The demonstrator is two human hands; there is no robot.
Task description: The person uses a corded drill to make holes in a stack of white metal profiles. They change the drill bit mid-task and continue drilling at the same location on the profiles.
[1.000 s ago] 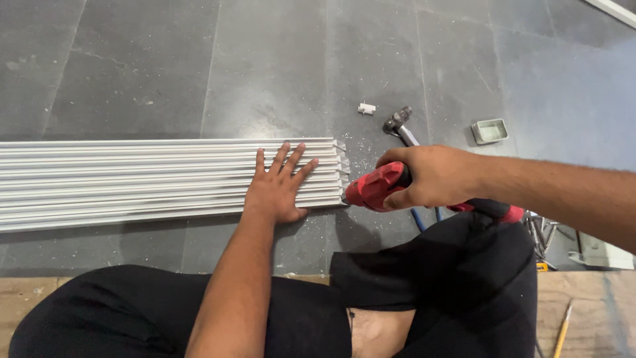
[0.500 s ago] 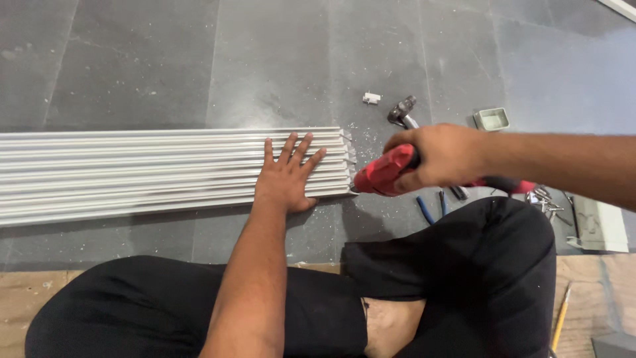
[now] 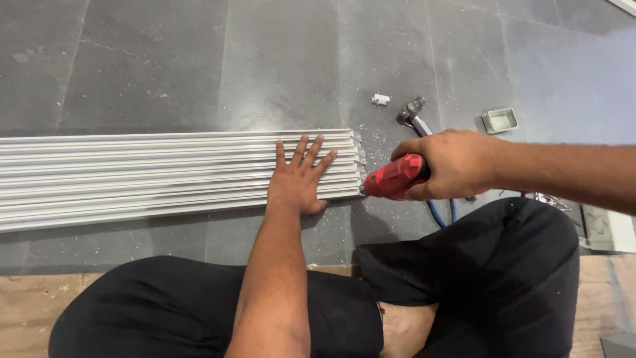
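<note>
Several long white plastic strips (image 3: 146, 176) lie side by side on the grey floor, their ends at the middle of the view. My left hand (image 3: 301, 179) presses flat on them near those ends, fingers spread. My right hand (image 3: 450, 164) grips a red power tool (image 3: 396, 178), whose tip touches the end of the nearest strips. White shavings lie scattered around the strip ends.
A hammer (image 3: 412, 113) with a blue-and-silver handle lies behind the red tool. A small white plastic piece (image 3: 380, 99) and a small pale square box (image 3: 499, 120) sit further back. My crossed legs in black trousers (image 3: 503, 278) rest on a wooden board (image 3: 26, 311).
The view has shifted slightly; my right hand with the red tool stays at the strip ends. My left hand remains flat on the strips.
</note>
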